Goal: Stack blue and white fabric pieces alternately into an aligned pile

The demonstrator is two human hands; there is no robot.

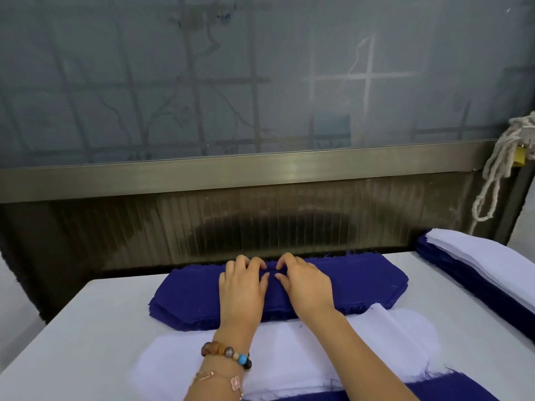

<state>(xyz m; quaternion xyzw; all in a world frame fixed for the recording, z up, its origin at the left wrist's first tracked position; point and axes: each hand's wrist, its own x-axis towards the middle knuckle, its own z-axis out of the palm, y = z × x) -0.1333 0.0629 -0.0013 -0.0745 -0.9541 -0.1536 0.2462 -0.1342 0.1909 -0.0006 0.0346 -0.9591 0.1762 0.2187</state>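
Both hands lie side by side on the middle of a stack of blue fabric pieces [185, 296] at the far side of the white bench [81, 337]. The left hand [243, 287] and right hand [307, 285] have bent fingers pinching at its top layer. White fabric pieces [292, 357] lie nearer, under the forearms. A beaded bracelet [228, 353] circles the left wrist. A blue-and-white pile [477, 270] sits at the right.

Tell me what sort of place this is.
Probably a garment workshop: a thick stack of identically cut dark blue fabric pieces, a second pile of white and blue pieces at the right, a plain white worktable.
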